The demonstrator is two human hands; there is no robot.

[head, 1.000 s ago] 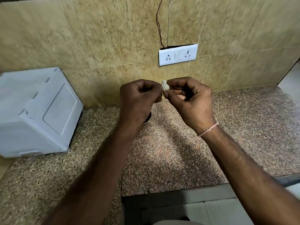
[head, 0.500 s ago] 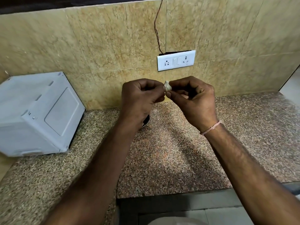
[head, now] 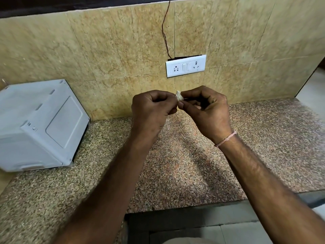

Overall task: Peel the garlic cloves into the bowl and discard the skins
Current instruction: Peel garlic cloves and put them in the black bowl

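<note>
A small whitish garlic clove (head: 179,96) is pinched between the fingertips of both hands, held up above the speckled granite counter (head: 184,164) and in front of the tiled wall. My left hand (head: 153,110) grips it from the left with curled fingers. My right hand (head: 205,110) grips it from the right; a thin pink thread circles that wrist. The bowl is not visible now; my left hand and forearm cover the spot beneath it.
A white box-shaped appliance (head: 38,124) stands on the counter at the left, against the wall. A white socket plate (head: 185,66) with a thin wire above it is on the wall behind my hands. The counter's front edge (head: 193,206) runs below my forearms.
The view has tilted so the hands and wall sit lower in the frame. Both hands keep pinching the clove, and the dark bowl rim seen under my left hand earlier is now hidden.
</note>
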